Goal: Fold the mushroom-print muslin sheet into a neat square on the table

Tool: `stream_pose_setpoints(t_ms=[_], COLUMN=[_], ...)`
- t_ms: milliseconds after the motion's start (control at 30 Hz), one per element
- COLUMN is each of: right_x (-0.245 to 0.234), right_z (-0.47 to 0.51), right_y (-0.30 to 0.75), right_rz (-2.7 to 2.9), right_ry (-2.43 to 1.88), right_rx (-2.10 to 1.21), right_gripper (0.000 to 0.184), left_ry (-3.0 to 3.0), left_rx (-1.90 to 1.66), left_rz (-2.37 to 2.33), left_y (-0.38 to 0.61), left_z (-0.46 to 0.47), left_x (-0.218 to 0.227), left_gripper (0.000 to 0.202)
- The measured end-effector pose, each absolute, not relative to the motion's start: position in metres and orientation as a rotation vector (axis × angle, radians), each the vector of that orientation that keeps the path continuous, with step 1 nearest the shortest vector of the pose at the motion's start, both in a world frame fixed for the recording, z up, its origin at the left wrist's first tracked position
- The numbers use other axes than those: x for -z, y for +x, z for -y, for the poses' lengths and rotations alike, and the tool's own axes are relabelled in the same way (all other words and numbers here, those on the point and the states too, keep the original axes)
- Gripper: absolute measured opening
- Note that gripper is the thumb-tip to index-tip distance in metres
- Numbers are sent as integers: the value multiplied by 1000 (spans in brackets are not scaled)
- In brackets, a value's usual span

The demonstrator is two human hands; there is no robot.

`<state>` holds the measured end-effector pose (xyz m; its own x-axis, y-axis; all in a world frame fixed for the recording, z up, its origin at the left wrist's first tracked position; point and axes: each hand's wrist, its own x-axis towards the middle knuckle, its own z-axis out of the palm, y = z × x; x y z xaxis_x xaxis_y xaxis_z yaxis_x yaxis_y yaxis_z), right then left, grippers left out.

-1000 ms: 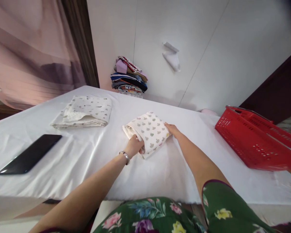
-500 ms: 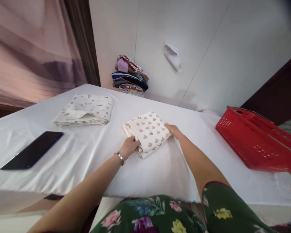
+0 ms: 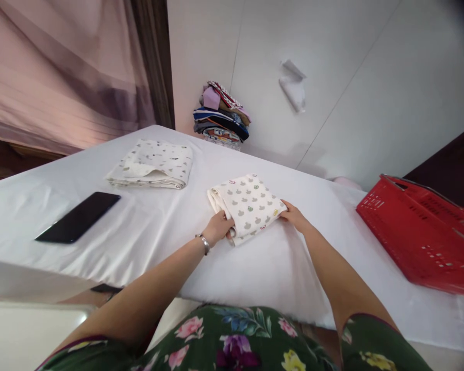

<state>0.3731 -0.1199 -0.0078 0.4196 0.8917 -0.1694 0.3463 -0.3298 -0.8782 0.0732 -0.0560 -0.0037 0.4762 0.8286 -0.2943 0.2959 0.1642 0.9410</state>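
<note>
A folded white cloth (image 3: 251,205) with grey, green, red and yellow prints lies in front of me on the white-covered table (image 3: 255,278). My left hand (image 3: 218,227) pinches its near left edge, thumb on top and fingers tucked under. At the right corner of the same cloth, my right hand (image 3: 293,215) grips the edge, with the fingertips partly beneath it. Farther left rests another folded white cloth (image 3: 154,164) with small dark prints, untouched by either hand.
A black tablet or phone (image 3: 78,217) lies at the left. On the right stands a red plastic basket (image 3: 413,232). Behind the table's far edge is a stack of folded clothes (image 3: 221,116) by the wall. A pink curtain (image 3: 62,72) hangs at the left.
My view has turned slightly, so everything sits a little farther right. My right hand has gone from lying on the cloth's corner to gripping its edge; the left hand keeps its hold.
</note>
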Motion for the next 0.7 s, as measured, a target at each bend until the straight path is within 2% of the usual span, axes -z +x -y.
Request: stream_pose_setpoints(t_ms=[200,300,400,500,567,633,700], right_x=[20,21,11,-5,-13,-13,-7], right_z=[112,112,110,110,116,125,135], right_y=[370,377,378,358,328,290,253], right_rz=[1133,1174,1224,1416,1639,1881,2125], right_ry=[-1988,-2019,-2090,-2060,-1882,-1677,-1566], right_rx=[-517,-490,-476,-184,0,-63,-156], right_gripper=[51,45,48,51,49,49,65], left_ry=[1383,1362,1344,1262,1221,1208,1202], left_rx=[-530,-508,-478,-498,-509,-515,-521], left_rz=[-1053,-1066,-1045,-1002,-947,-870,-790], left_y=[65,63,64,66,66,65,63], left_z=[64,69,71,71,72,73,76], left_x=[-3,-5,-4,-2,-3,-4,-5], left_gripper=[9,9,7,9,8,7,12])
